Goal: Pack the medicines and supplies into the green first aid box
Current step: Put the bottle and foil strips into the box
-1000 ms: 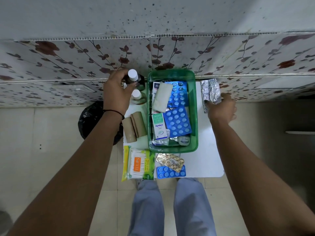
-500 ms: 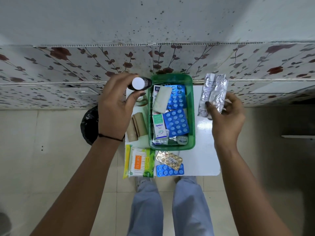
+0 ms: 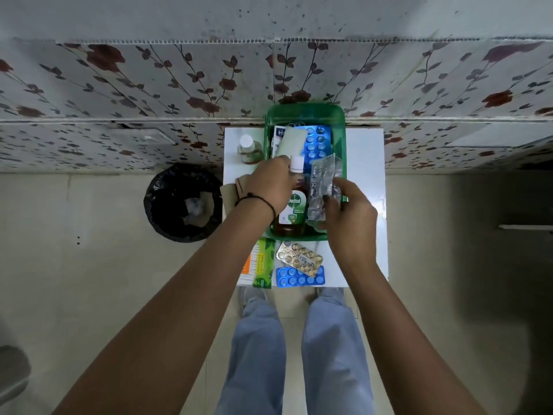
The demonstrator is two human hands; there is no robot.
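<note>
In the head view, the green box is sitting at the far middle of a small white table, up against a flowered wall. The left hand is wrapping its fingers around the upper part of a brown bottle with a white cap and a green and white label, and is holding it over the near end of the box, its base down by the near rim. The right hand is pinching a crinkled silver pill strip between thumb and fingers, keeping it over the right side of the box, just beside the bottle. Inside the box, toward the far end, blue pill sheets and a pale flat packet are lying on top of other items.

On the table left of the box, a small white-capped bottle is standing upright. Near the table's near edge, a gold pill strip is lying partly over a blue pill strip, with a green and yellow pack of cotton buds to their left. A black-lined bin is standing on the floor left of the table.
</note>
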